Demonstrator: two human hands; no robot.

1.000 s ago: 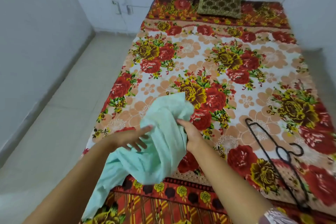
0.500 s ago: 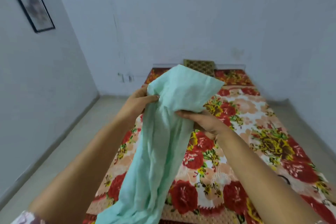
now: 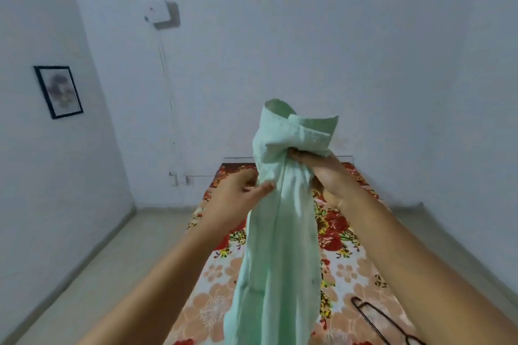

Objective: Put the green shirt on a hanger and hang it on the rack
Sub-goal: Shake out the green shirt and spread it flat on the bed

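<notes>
Fabric of the green shirt [image 3: 280, 232] fills the middle of the view, held up in the air above the bed [image 3: 213, 297], its collar bunched at the top and its lower part running out of the bottom edge of the picture. The right hand [image 3: 322, 173] is closed around the shirt just under the collar, though its fingertips are buried in the cloth. The left hand [image 3: 238, 193] pinches the shirt's left edge lower down, thumb pressed against the fabric; the rest of its fingers sit behind the cloth. A black hanger [image 3: 378, 319] lies on the bed near its right edge, partly covered by the right forearm and cut off at the bottom. A framed picture [image 3: 58, 91] on the left wall is too blurred to read.
</notes>
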